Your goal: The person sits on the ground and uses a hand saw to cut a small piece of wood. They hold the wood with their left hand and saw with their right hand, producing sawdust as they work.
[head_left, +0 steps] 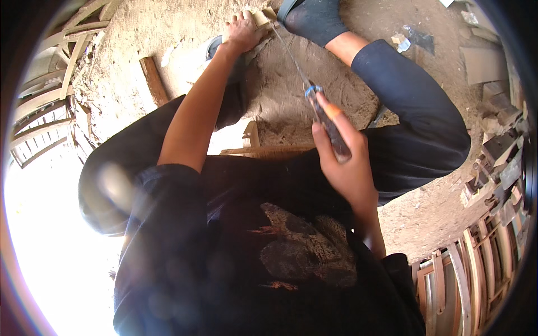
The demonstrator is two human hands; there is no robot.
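Observation:
My left hand [242, 32] is closed on a small light wooden piece [263, 18] at the top centre, held between my feet beside a dark shoe [314, 17]. My right hand [342, 151] grips the dark handle of a thin-bladed hand saw [294, 61], with a blue band at the handle's front and something orange near my index fingertip. The blade reaches up and left onto the wooden piece. Behind my lap, another wooden piece [250, 133] stands near a horizontal board [235, 151]. My left foot is mostly hidden by my left arm and hand.
I sit on dusty ground with legs bent. A narrow plank [152, 78] lies left of me. Curved wooden parts [56, 84] are piled at the upper left, more [471, 269] at lower right, and offcuts [499, 151] along the right. Small scraps [403, 42] lie beyond my right foot.

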